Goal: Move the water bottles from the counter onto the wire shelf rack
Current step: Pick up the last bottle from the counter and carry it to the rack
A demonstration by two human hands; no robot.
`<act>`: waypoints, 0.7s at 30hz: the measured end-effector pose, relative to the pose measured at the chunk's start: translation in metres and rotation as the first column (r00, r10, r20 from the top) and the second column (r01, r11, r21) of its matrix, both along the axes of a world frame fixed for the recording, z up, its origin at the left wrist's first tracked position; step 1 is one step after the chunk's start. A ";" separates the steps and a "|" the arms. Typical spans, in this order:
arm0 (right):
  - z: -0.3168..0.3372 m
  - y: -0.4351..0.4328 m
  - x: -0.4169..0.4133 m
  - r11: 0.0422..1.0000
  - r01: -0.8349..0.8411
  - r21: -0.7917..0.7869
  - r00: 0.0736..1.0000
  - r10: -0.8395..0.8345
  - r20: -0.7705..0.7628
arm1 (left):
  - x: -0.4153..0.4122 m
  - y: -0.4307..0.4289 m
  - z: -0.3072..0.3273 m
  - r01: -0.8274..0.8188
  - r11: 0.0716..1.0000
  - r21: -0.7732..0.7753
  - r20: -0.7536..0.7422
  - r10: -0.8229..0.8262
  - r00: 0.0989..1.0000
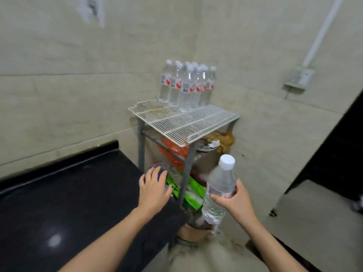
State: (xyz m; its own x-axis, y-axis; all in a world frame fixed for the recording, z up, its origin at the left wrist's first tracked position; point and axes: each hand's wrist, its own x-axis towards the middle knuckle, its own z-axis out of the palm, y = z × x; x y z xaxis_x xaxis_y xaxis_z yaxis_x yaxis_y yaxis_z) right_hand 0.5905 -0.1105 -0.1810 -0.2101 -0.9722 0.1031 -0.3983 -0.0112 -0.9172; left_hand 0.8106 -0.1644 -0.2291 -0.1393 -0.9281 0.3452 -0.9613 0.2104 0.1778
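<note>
A black counter (pixel 59 193) is seen near left, tiled walls (pixel 78 95) behind. One water bottle (pixel 220 189) is grasped by the right hand (pixel 235 201); roughly nine bottles (pixel 186 89) are clustered on the wire rack (pixel 186 124), far side. The left hand (pixel 153 191) is spread, empty.

i get soft, even light, a bit dim and greenish, with only faint shadows. one pale glare spot sits near left on the black counter (pixel 78 193). everything is slightly smeared; the held water bottle (pixel 218 180) blurs at its base. wall (pixel 59 95) lines bow toward the edges.
</note>
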 end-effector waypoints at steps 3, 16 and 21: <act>-0.004 0.005 -0.074 0.993 0.119 0.012 0.993 -0.119 -0.007 | -0.072 -0.027 0.011 0.086 0.996 -0.033 0.040 -0.085 0.996; -0.003 -0.106 -0.259 0.959 0.283 0.019 0.959 -0.283 0.022 | -0.261 -0.233 0.051 -0.008 0.987 -0.163 0.064 0.019 0.998; 0.017 -0.201 -0.292 0.979 0.200 0.023 0.978 -0.199 -0.058 | -0.284 -0.306 0.027 -0.149 0.977 -0.155 0.048 0.158 0.986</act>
